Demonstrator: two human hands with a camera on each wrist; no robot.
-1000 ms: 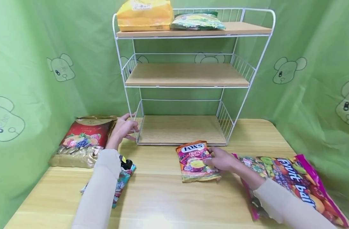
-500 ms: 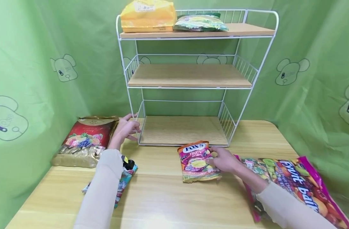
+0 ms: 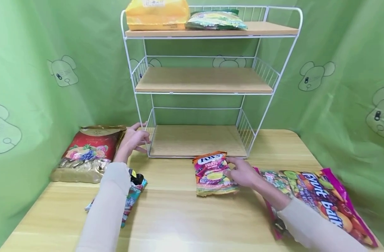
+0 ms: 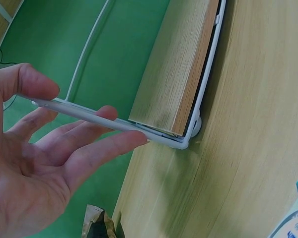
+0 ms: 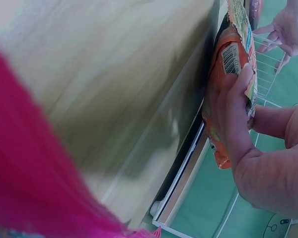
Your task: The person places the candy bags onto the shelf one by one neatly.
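Note:
My left hand (image 3: 136,139) holds the lower left side of a white wire shelf rack (image 4: 97,119), thumb on one side of the post and fingers on the other. In the head view, my right hand (image 3: 242,172) grips the right side of a small orange and purple candy bag (image 3: 212,176) marked FOX'S. Fingers and thumb pinch the bag (image 5: 221,94) from both faces in the right wrist view. Its top edge overlaps the front edge of the bottom wooden shelf (image 3: 196,140).
A red and gold candy bag (image 3: 90,150) lies left of the rack, with a teal packet (image 3: 133,199) partly under my left sleeve. A large fruit candy bag (image 3: 321,199) lies right. Yellow (image 3: 157,15) and green bags (image 3: 216,21) sit on the top shelf.
The head view shifts slightly. The top of the candy bag in my right hand tips back a little toward the rack. My left hand keeps its place on the rack.

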